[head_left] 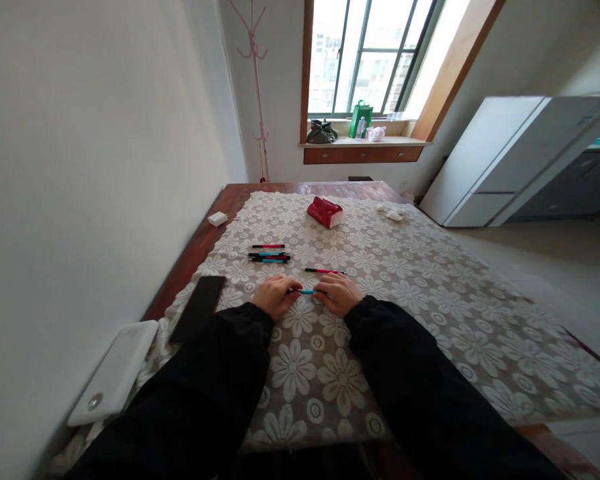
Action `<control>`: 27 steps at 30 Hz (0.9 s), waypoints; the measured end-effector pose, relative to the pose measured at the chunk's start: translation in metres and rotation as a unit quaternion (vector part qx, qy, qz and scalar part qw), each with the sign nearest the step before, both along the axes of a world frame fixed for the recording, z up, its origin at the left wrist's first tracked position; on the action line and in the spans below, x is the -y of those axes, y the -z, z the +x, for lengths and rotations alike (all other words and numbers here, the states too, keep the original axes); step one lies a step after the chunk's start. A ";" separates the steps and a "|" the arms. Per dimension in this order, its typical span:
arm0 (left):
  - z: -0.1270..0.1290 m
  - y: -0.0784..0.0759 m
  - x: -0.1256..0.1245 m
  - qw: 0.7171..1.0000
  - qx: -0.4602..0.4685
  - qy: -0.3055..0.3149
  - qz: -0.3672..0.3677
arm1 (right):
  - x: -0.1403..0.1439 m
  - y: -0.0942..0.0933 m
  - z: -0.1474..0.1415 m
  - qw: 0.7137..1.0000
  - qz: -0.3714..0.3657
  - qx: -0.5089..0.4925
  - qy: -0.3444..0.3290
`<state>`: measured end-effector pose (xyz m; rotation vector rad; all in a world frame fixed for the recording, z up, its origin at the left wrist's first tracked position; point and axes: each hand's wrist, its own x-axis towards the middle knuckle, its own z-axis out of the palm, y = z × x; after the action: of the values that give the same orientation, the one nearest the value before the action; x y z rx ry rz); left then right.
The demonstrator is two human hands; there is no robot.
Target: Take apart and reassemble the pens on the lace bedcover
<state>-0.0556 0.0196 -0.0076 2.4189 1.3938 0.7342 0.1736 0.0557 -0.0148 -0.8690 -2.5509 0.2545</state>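
Observation:
Between my two hands lies a blue pen (307,292) with dark ends, held level just at or above the tablecloth. My left hand (277,295) pinches its left end, and the fingers of my right hand (339,293) close on its right end. Just beyond my right hand a red and black pen (325,271) lies on the cloth. Farther off to the left is a small group of blue, red and black pens (269,257), with a single red and black pen (269,247) behind it.
A floral lace tablecloth (293,368) covers the wooden table. At left lie a dark phone (200,308), a white device (114,373) and a white charger (218,219). A red tissue pack (325,212) sits toward the back, with crumpled white tissues (391,212) to its right.

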 end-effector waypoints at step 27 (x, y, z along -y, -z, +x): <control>-0.001 0.003 -0.001 0.997 0.053 -0.053 -0.007 | 0.000 0.005 -0.002 0.999 -0.030 0.004 0.040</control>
<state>-0.0570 0.0202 -0.0102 2.2750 1.4884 0.8623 0.1718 0.0557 -0.0194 -0.9933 -2.5217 0.3034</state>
